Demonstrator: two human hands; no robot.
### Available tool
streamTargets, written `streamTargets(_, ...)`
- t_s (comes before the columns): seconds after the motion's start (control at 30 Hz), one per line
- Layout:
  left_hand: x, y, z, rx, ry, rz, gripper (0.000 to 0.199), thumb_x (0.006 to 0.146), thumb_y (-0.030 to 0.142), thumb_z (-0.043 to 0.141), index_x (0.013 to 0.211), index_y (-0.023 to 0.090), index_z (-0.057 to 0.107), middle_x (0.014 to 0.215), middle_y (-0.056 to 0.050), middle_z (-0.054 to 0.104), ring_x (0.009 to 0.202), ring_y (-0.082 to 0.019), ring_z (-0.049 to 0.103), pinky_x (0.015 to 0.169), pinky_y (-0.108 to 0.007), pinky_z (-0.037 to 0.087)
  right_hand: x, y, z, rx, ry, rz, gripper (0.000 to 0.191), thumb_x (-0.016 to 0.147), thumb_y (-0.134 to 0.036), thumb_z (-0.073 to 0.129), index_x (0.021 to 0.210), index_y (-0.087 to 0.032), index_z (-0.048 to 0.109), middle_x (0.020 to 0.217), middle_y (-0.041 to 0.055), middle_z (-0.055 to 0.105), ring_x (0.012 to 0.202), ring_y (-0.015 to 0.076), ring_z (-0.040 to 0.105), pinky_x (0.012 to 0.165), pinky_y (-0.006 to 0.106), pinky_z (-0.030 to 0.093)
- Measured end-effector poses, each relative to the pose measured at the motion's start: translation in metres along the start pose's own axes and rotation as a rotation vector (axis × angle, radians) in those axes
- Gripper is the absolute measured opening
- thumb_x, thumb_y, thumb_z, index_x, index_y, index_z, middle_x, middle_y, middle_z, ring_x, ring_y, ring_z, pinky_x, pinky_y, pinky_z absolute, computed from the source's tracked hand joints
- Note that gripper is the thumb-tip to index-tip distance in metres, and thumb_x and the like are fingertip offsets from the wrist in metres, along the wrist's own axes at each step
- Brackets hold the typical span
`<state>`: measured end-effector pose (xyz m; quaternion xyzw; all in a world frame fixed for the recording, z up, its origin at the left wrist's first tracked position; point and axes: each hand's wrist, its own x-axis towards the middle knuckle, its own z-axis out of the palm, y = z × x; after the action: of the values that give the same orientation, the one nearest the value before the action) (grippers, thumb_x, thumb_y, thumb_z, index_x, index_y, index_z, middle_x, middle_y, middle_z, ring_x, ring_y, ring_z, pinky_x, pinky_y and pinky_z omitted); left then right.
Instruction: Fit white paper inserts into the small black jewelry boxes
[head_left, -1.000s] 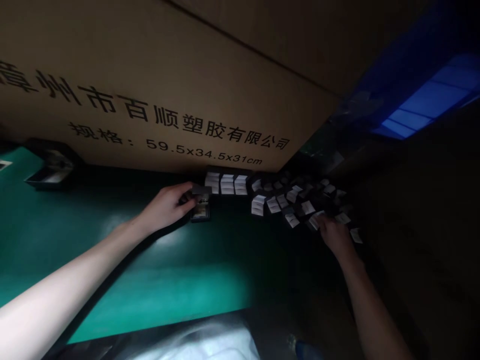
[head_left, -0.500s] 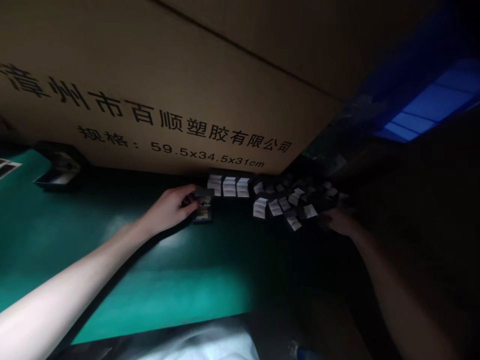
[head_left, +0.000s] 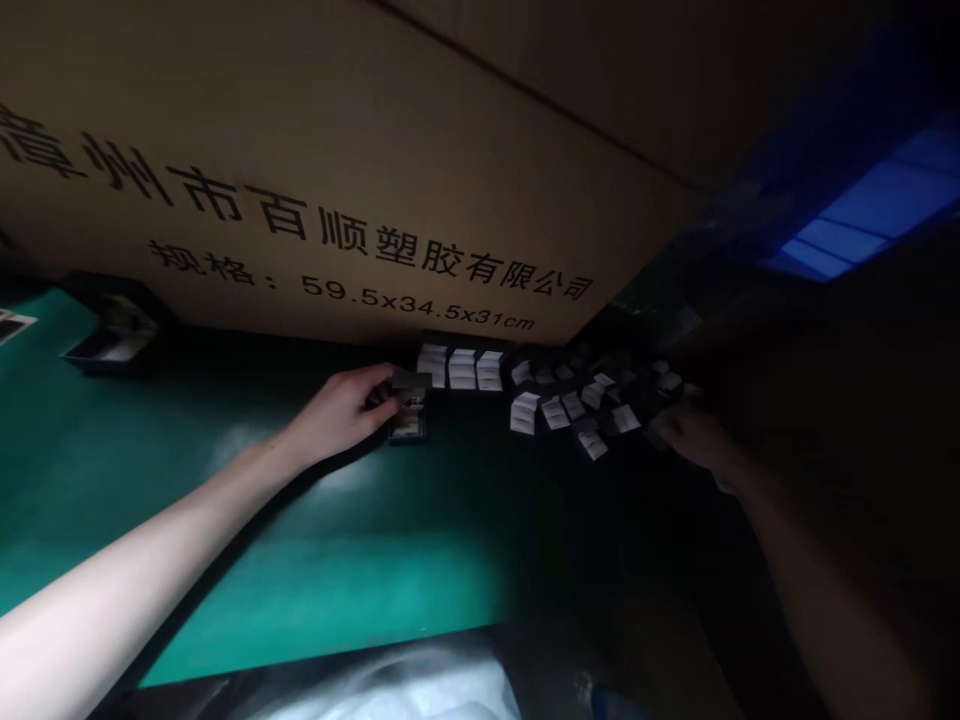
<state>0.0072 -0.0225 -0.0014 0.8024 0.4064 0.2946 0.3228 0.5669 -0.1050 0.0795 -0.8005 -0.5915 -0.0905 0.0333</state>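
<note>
My left hand [head_left: 352,408] pinches the raised dark lid of a small open box [head_left: 409,424] on the green table. Just right of it, a row of three white-lined small boxes [head_left: 463,370] stands against the carton. Farther right lie several scattered small boxes [head_left: 555,412] with pale insides, some at odd angles. At the right end of this scatter, in deep shadow, is my right hand [head_left: 690,434]; its fingers are bent, and what they hold, if anything, is too dark to tell.
A large printed cardboard carton [head_left: 360,200] walls off the back of the green table [head_left: 337,570]. On the left sits a larger open black box [head_left: 116,335]. Blue bins [head_left: 862,215] stand at the upper right. Grey plastic [head_left: 420,685] lies at the near edge.
My right hand has moved slightly to the right, away from the pale-lined boxes. My left hand keeps its pinch on the small box's lid. The camera view has shifted a little.
</note>
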Motion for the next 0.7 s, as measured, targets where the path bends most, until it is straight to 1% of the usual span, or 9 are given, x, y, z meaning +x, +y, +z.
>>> streamTargets(0.03,0.000,0.000,0.000,-0.002,0.001,-0.002,0.038,0.093,0.044,0.052,0.114,0.015,0.068,0.103,-0.010,0.075,0.085,-0.024,0.070,0.074,-0.030,0.053,0.001,0.000,-0.001,-0.024,-0.104,-0.010,0.003,0.080,-0.018,0.072,0.077,-0.019,0.074,0.079,0.0061,0.075,0.070,0.0192,0.069,0.068,0.028,0.050)
streamTargets(0.07,0.000,0.000,0.000,-0.003,0.003,-0.005,0.038,0.093,0.043,0.052,0.113,0.015,0.069,0.103,-0.010,0.075,0.084,-0.023,0.070,0.073,-0.030,0.053,0.001,0.000,-0.003,-0.038,-0.174,-0.011,0.005,0.083,-0.020,0.069,0.082,-0.018,0.074,0.085,0.0077,0.076,0.076,0.0205,0.070,0.071,0.029,0.050)
streamTargets(0.17,0.000,-0.001,0.001,-0.010,0.014,-0.006,0.038,0.093,0.043,0.053,0.112,0.015,0.069,0.103,-0.009,0.075,0.085,-0.023,0.070,0.074,-0.029,0.052,0.000,-0.003,-0.005,-0.065,-0.179,0.050,0.016,0.092,-0.024,0.059,0.094,-0.015,0.072,0.096,0.0140,0.075,0.088,0.0248,0.071,0.077,0.033,0.049)
streamTargets(0.27,0.001,-0.002,0.002,-0.025,0.021,-0.011,0.039,0.093,0.044,0.053,0.114,0.015,0.070,0.107,-0.009,0.076,0.089,-0.024,0.071,0.076,-0.030,0.053,0.000,-0.008,-0.009,-0.085,-0.141,0.123,0.020,0.094,-0.027,0.056,0.099,-0.014,0.071,0.100,0.0174,0.074,0.090,0.0271,0.070,0.077,0.035,0.048)
streamTargets(0.37,0.001,0.000,0.002,-0.056,0.017,-0.036,0.039,0.092,0.043,0.054,0.114,0.016,0.071,0.104,-0.008,0.077,0.086,-0.023,0.071,0.075,-0.029,0.054,0.002,-0.018,-0.017,-0.081,-0.059,0.195,0.018,0.093,-0.027,0.059,0.100,-0.015,0.070,0.098,0.0176,0.074,0.090,0.0276,0.070,0.078,0.037,0.047)
streamTargets(0.43,0.001,0.001,0.001,-0.078,0.018,-0.064,0.038,0.091,0.043,0.055,0.113,0.017,0.072,0.103,-0.007,0.077,0.087,-0.023,0.071,0.075,-0.030,0.054,0.004,-0.028,-0.025,-0.054,0.043,0.257,0.017,0.091,-0.027,0.062,0.100,-0.016,0.070,0.096,0.0189,0.074,0.091,0.0277,0.071,0.080,0.039,0.047)
streamTargets(0.5,0.001,0.000,-0.001,-0.099,0.046,-0.090,0.037,0.089,0.043,0.057,0.110,0.018,0.073,0.106,-0.007,0.077,0.091,-0.025,0.072,0.079,-0.031,0.055,0.005,-0.041,-0.033,-0.015,0.153,0.301,0.016,0.089,-0.027,0.064,0.100,-0.017,0.070,0.097,0.0198,0.074,0.093,0.0278,0.071,0.082,0.040,0.046)
streamTargets(0.6,0.002,-0.002,-0.002,-0.138,0.115,-0.136,0.035,0.087,0.044,0.059,0.108,0.019,0.072,0.108,-0.007,0.076,0.094,-0.026,0.072,0.085,-0.032,0.056,0.001,-0.062,-0.038,0.103,0.308,0.314,0.013,0.086,-0.025,0.063,0.094,-0.018,0.069,0.098,0.0189,0.074,0.096,0.0274,0.071,0.088,0.042,0.048)
streamTargets(0.7,0.003,-0.003,-0.002,-0.202,0.154,-0.198,0.036,0.087,0.044,0.060,0.110,0.019,0.070,0.106,-0.007,0.075,0.094,-0.026,0.071,0.085,-0.033,0.056,-0.014,-0.089,-0.034,0.277,0.397,0.281,0.008,0.081,-0.025,0.063,0.087,-0.020,0.066,0.091,0.0135,0.074,0.093,0.0264,0.073,0.089,0.042,0.052)
